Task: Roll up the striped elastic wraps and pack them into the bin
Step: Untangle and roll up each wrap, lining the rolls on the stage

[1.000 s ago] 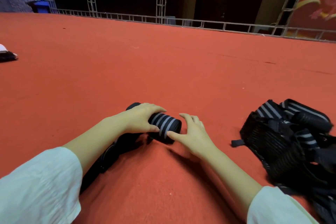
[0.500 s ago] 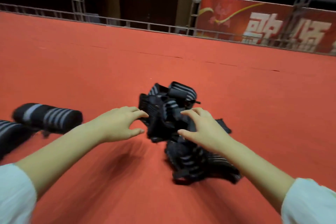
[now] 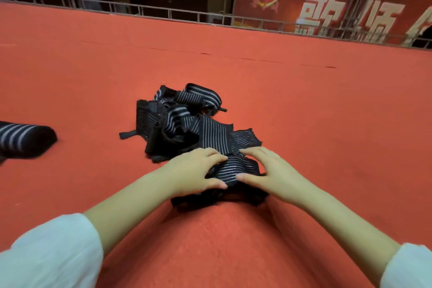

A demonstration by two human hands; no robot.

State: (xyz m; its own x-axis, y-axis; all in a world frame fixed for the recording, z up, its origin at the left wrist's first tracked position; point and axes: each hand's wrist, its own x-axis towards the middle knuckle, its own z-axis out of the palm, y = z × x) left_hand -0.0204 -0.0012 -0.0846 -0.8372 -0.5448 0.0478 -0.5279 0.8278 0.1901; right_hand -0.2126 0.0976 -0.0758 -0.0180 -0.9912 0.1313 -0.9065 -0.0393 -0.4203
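Observation:
A tangled pile of black wraps with grey stripes (image 3: 182, 121) lies on the red carpet in front of me. Its near end (image 3: 233, 168) sits between my two hands. My left hand (image 3: 196, 170) holds that end from the left, with fingers on top and the thumb at its near edge. From the right, my right hand (image 3: 264, 170) holds it the same way. A finished striped roll (image 3: 25, 139) lies on the carpet at the far left, apart from both hands. No bin is in view.
Red carpet (image 3: 327, 124) stretches all around. A metal rail (image 3: 163, 10) and truss posts mark its far edge, with a red banner (image 3: 327, 4) behind at the right.
The view swung right from the finished roll, which both hands let go. Both hands reached to the pile and now hold its near end.

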